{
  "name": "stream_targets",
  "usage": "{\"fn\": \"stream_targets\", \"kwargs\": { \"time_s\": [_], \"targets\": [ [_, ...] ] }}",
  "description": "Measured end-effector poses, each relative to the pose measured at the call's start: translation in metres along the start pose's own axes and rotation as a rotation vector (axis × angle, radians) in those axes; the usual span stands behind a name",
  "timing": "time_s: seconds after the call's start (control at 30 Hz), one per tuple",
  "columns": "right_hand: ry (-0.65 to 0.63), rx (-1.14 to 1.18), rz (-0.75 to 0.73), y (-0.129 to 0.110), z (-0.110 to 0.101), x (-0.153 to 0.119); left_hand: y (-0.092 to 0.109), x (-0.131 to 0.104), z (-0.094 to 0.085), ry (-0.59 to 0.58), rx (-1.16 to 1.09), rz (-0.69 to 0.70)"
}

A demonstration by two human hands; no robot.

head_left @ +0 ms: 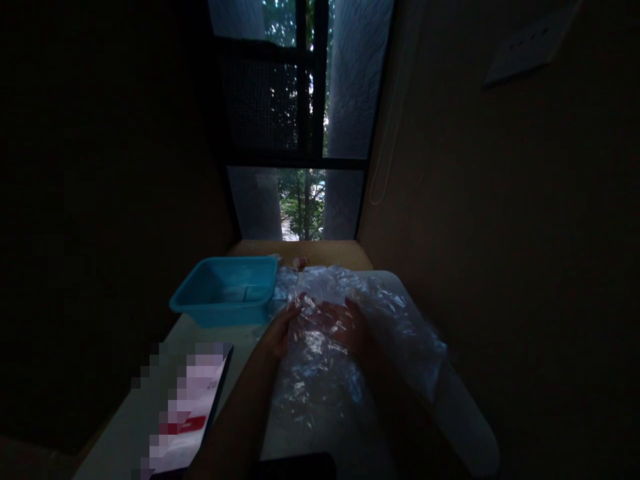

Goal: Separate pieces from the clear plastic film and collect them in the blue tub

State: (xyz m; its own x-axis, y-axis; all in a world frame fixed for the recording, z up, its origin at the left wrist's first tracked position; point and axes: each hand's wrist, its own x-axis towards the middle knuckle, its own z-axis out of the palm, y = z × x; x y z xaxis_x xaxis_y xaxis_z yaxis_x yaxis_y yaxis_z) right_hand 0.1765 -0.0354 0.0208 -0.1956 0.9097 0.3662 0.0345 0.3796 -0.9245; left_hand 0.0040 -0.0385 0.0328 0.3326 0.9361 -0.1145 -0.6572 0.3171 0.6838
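A crumpled, see-through plastic bag (315, 343) lies between my hands on the white tabletop, shiny and creased. My left hand (281, 330) is closed on its left side, with the thumb and fingertips near the upper folds. From the right, my right hand (353, 327) grips the film, its fingers pointing left and partly covered by the plastic. More clear plastic (400, 327) spreads out beyond and to the right of that hand. The dim light and glare hide the exact contact of the fingertips.
To the left stands a blue plastic basin (225, 313) with some clear plastic inside. Nearer me lies a lit tablet (195, 413), partly pixelated. A small reddish roll-like item (301, 263) rests on the wooden ledge (340, 252) below the window. Dark walls flank the table.
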Motion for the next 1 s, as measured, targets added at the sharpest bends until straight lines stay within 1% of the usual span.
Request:
{"fn": "stream_targets", "kwargs": {
  "time_s": [0.03, 0.1, 0.17, 0.23, 0.37, 0.5, 0.63, 0.77, 0.83, 0.93, 1.0],
  "targets": [
    [-0.062, 0.099, 0.061, -0.001, -0.001, 0.001, 0.001, 0.000, 0.001, 0.021, -0.013, 0.008],
    [-0.169, 0.367, 0.225, 0.000, -0.003, 0.004, 0.001, 0.000, 0.003, 0.045, -0.039, 0.011],
    [-0.199, 0.585, 0.339, 0.004, -0.004, 0.004, 0.001, 0.000, 0.002, 0.046, -0.060, 0.008],
    [-0.200, 0.635, 0.338, 0.011, -0.004, 0.002, 0.000, 0.001, 0.000, 0.047, -0.061, 0.005],
    [-0.249, 0.615, 0.294, 0.025, -0.005, -0.004, -0.002, 0.003, -0.006, 0.039, -0.020, 0.008],
    [-0.261, 0.651, 0.310, 0.026, -0.005, -0.004, -0.002, 0.003, -0.006, 0.000, -0.067, 0.009],
    [-0.210, 0.696, 0.316, 0.017, -0.004, 0.000, -0.001, 0.003, -0.004, -0.021, -0.108, -0.003],
    [-0.143, 0.692, 0.446, 0.011, -0.003, 0.003, -0.001, 0.002, -0.004, -0.019, -0.125, -0.007],
    [-0.068, 0.679, 0.477, 0.010, -0.001, 0.005, -0.001, 0.001, -0.005, -0.013, -0.126, -0.020],
    [0.082, 0.573, 0.439, 0.012, 0.002, 0.010, -0.001, 0.001, -0.006, -0.013, -0.115, -0.046],
    [0.157, 0.496, 0.424, 0.010, 0.003, 0.015, -0.001, 0.002, -0.007, -0.024, -0.113, -0.069]
  ]
}}
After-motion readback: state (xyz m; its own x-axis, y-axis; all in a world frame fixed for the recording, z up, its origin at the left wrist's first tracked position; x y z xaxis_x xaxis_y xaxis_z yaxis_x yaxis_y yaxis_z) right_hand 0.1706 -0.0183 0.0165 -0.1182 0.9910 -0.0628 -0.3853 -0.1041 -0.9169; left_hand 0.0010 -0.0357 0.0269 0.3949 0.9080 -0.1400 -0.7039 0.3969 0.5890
